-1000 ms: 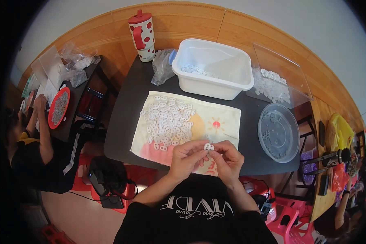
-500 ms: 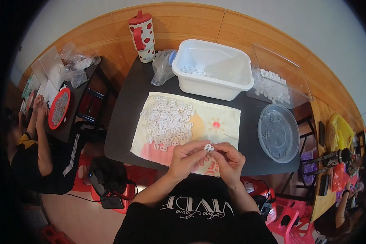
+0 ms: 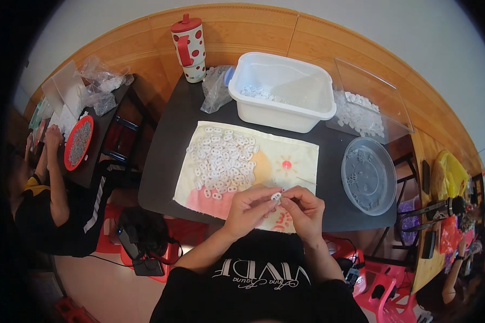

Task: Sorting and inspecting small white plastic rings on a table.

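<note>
The small white piece [image 3: 276, 197] has tilted since half a second ago, turning between the person's hands. The left hand [image 3: 248, 211] pinches it between thumb and fingers; the right hand [image 3: 305, 212] has its fingertips drawn in at the piece's right edge, though I cannot tell whether they grip it. Below lies a printed cloth [image 3: 306, 153] with a pile of white pieces [image 3: 223, 161]. Beyond it on the dark counter [image 3: 161, 156] stands a white tub [image 3: 283, 117].
</note>
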A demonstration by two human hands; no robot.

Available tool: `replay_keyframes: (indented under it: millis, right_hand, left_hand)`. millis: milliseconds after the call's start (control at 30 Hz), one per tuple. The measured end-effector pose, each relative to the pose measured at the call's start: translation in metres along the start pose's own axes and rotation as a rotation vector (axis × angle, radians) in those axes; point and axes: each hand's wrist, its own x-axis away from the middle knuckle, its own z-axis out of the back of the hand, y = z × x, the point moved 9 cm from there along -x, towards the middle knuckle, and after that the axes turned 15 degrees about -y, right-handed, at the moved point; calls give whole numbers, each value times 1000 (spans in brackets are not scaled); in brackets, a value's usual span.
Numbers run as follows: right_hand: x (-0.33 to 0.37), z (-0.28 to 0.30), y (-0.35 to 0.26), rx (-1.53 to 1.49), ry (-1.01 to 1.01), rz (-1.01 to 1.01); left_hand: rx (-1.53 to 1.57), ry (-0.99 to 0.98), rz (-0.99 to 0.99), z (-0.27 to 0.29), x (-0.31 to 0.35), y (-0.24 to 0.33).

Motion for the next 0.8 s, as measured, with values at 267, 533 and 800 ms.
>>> replay_keyframes:
  millis: [267, 533, 800]
  right_hand:
    - [2, -1, 0, -9, 19, -12]
    - [8, -4, -16, 118, 110, 121]
    - [11, -2, -17, 169, 164, 132]
  left_hand:
    - [75, 22, 111, 2, 3, -4]
    - [71, 25, 121, 2, 5, -7]
    - [46, 40, 95, 4, 9, -13]
